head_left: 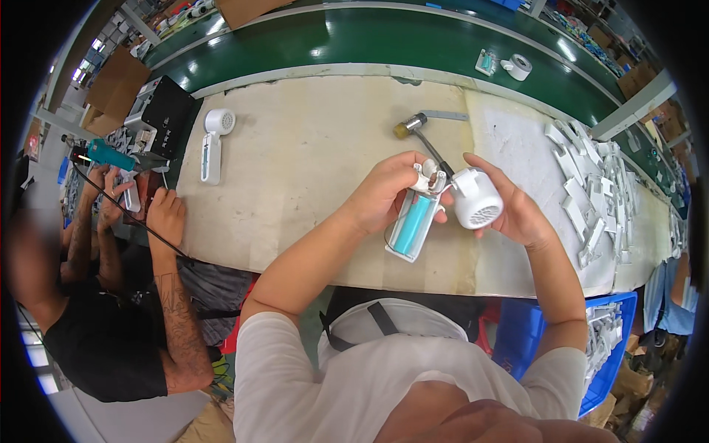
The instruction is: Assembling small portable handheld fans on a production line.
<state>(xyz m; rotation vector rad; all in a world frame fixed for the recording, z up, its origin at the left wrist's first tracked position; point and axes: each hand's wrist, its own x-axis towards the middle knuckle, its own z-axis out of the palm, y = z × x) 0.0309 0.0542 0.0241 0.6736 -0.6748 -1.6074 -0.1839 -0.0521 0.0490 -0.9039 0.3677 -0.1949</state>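
Head view shows the left hand (384,196) clamped around an open fan handle (412,225) (a teal battery cell sits inside), while the right hand (517,210) grips the round white fan head (478,198), both above the worktop's (295,162) near edge; a small mallet (413,129) lies behind them.

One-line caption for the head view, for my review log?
Left hand holds an open white handle with a blue cell; right hand holds the round white fan head over the workbench.
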